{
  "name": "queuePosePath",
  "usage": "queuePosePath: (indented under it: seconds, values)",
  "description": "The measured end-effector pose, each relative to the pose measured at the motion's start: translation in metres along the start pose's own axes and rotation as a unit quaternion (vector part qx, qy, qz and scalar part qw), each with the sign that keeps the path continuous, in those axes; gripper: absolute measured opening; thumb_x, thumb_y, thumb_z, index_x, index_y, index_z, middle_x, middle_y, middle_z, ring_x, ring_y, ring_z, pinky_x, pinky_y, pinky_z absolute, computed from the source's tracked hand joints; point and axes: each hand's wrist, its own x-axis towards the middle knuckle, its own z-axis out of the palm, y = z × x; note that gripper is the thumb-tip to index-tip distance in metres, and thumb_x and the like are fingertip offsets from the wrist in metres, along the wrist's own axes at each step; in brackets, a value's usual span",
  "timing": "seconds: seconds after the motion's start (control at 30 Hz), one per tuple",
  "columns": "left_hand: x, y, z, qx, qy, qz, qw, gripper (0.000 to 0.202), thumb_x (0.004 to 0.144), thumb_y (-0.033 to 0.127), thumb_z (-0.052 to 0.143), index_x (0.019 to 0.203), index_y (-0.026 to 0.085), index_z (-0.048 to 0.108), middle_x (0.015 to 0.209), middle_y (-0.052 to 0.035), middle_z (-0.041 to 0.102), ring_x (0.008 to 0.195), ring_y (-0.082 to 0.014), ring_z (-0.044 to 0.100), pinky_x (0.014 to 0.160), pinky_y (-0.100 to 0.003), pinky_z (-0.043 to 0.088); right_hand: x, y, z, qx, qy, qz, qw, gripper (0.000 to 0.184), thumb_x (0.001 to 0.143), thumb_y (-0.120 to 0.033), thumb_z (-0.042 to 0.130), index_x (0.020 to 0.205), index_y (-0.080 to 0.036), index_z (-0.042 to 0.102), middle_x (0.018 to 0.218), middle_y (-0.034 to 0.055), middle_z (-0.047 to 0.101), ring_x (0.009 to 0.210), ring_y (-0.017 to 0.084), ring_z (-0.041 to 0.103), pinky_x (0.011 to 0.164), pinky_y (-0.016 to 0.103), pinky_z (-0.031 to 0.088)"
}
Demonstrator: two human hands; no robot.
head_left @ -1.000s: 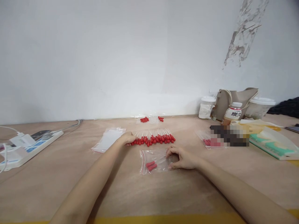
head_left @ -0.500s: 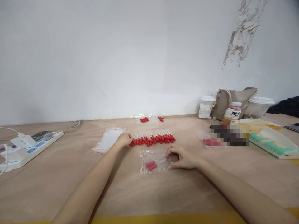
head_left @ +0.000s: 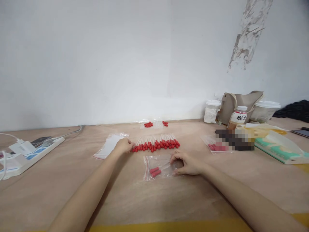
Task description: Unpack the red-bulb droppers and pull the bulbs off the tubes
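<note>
A row of pale sticks with red heads (head_left: 156, 145), like oversized matches, lies on the table. At its left end my left hand (head_left: 124, 145) is closed, its fingertips pinched at the outermost red-headed stick; the grip is partly hidden. Nearer to me lies a clear zip bag (head_left: 164, 167) with two red-headed sticks in it, heads toward the red zip line on the left. My right hand (head_left: 187, 163) rests at the bag's right end, fingers curved and thumb apart, touching the plastic. Left of the row is a flat zip bag (head_left: 108, 145) with white showing inside.
Small bagged red pieces (head_left: 148, 124) lie by the wall. On the right are another bag of red-headed sticks (head_left: 213, 147), a drink bottle (head_left: 238, 117), lidded cups (head_left: 212, 111), a grey bag (head_left: 229, 106) and a green-white pack (head_left: 277, 149). A power strip (head_left: 38, 154) stands left.
My left hand has shifted slightly left at the row's end, opening a little more view of the leftmost heads. My right hand and the bag stay put; the whole view has drifted slightly.
</note>
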Motion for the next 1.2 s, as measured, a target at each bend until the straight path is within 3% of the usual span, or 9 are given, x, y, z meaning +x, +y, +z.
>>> queuePosePath:
  seconds: [0.1, 0.17, 0.2, 0.3, 0.47, 0.63, 0.8, 0.97, 1.2]
  values:
    - [-0.026, 0.003, 0.001, 0.007, 0.085, 0.059, 0.995, 0.031, 0.077, 0.042, 0.042, 0.068, 0.018, 0.058, 0.07, -0.0054, 0.062, 0.07, -0.0183, 0.057, 0.059, -0.025, 0.037, 0.0, 0.001, 0.0, -0.002, 0.003, -0.008, 1.0, 0.036, 0.059, -0.038, 0.072, 0.086, -0.018, 0.058, 0.091, 0.0031, 0.05, 0.083, 0.015, 0.049, 0.073, 0.027, 0.041]
    - [-0.052, 0.005, 0.006, -0.009, 0.151, 0.19, 0.97, 0.029, 0.081, 0.038, 0.038, 0.073, 0.018, 0.058, 0.075, -0.0048, 0.06, 0.073, -0.0169, 0.054, 0.066, -0.026, 0.038, 0.0, 0.002, 0.001, -0.005, 0.004, -0.014, 1.0, 0.036, 0.059, -0.038, 0.072, 0.086, -0.018, 0.058, 0.091, 0.003, 0.05, 0.085, 0.015, 0.049, 0.074, 0.028, 0.041]
    - [-0.066, 0.005, 0.009, -0.027, 0.149, 0.254, 0.955, 0.027, 0.081, 0.036, 0.039, 0.072, 0.018, 0.057, 0.073, -0.0039, 0.059, 0.072, -0.0157, 0.053, 0.067, -0.026, 0.038, 0.0, 0.003, 0.001, -0.005, 0.003, -0.015, 1.0, 0.036, 0.059, -0.039, 0.071, 0.086, -0.018, 0.058, 0.091, 0.003, 0.05, 0.084, 0.015, 0.049, 0.074, 0.028, 0.041]
    - [-0.103, 0.008, 0.019, -0.099, 0.042, 0.363, 0.926, 0.022, 0.08, 0.028, 0.044, 0.069, 0.018, 0.06, 0.074, -0.0024, 0.057, 0.07, -0.013, 0.053, 0.066, -0.023, 0.04, 0.0, 0.006, 0.002, -0.005, 0.005, -0.015, 1.0, 0.038, 0.059, -0.042, 0.071, 0.086, -0.018, 0.058, 0.091, 0.0029, 0.05, 0.085, 0.015, 0.048, 0.074, 0.028, 0.041]
    - [-0.121, 0.021, 0.028, -0.229, -0.04, 0.349, 0.908, 0.022, 0.08, 0.031, 0.051, 0.096, 0.022, 0.063, 0.096, -0.0035, 0.059, 0.084, -0.0147, 0.054, 0.072, -0.023, 0.042, 0.002, 0.004, 0.005, -0.007, 0.026, -0.004, 1.0, 0.037, 0.059, -0.044, 0.07, 0.083, -0.018, 0.059, 0.087, 0.0024, 0.05, 0.08, 0.015, 0.048, 0.071, 0.027, 0.041]
    - [-0.117, 0.028, 0.025, -0.218, -0.099, 0.389, 0.889, 0.025, 0.083, 0.034, 0.046, 0.099, 0.022, 0.062, 0.088, -0.0025, 0.062, 0.084, -0.0152, 0.053, 0.076, -0.026, 0.041, 0.005, -0.004, 0.017, -0.011, 0.074, 0.011, 0.997, 0.029, 0.062, -0.041, 0.069, 0.079, -0.018, 0.062, 0.085, 0.0032, 0.052, 0.077, 0.015, 0.05, 0.069, 0.028, 0.041]
    - [-0.121, 0.026, 0.028, -0.203, -0.073, 0.387, 0.896, 0.024, 0.076, 0.036, 0.057, 0.095, 0.023, 0.063, 0.083, -0.0011, 0.062, 0.08, -0.0151, 0.053, 0.072, -0.026, 0.041, 0.006, -0.007, 0.027, -0.029, 0.108, 0.001, 0.994, 0.021, 0.067, -0.038, 0.066, 0.081, -0.022, 0.067, 0.088, 0.0039, 0.053, 0.081, 0.016, 0.051, 0.073, 0.029, 0.042]
    - [-0.123, 0.023, 0.028, -0.156, -0.013, 0.403, 0.902, 0.019, 0.081, 0.023, 0.047, 0.088, 0.022, 0.064, 0.075, -0.0019, 0.061, 0.073, -0.0141, 0.052, 0.069, -0.025, 0.04, 0.005, -0.01, 0.026, -0.024, 0.079, -0.003, 0.997, 0.026, 0.067, -0.04, 0.065, 0.087, -0.023, 0.068, 0.091, 0.0041, 0.054, 0.084, 0.016, 0.053, 0.077, 0.03, 0.042]
    - [-0.111, 0.001, 0.02, -0.108, -0.001, 0.43, 0.897, 0.022, 0.08, 0.019, 0.043, 0.095, 0.021, 0.06, 0.095, -0.0048, 0.057, 0.088, -0.0161, 0.052, 0.077, -0.026, 0.04, 0.001, -0.012, 0.015, -0.018, 0.043, 0.002, 0.999, 0.039, 0.061, -0.043, 0.069, 0.094, -0.023, 0.064, 0.094, 0.0046, 0.053, 0.089, 0.018, 0.051, 0.078, 0.031, 0.041]
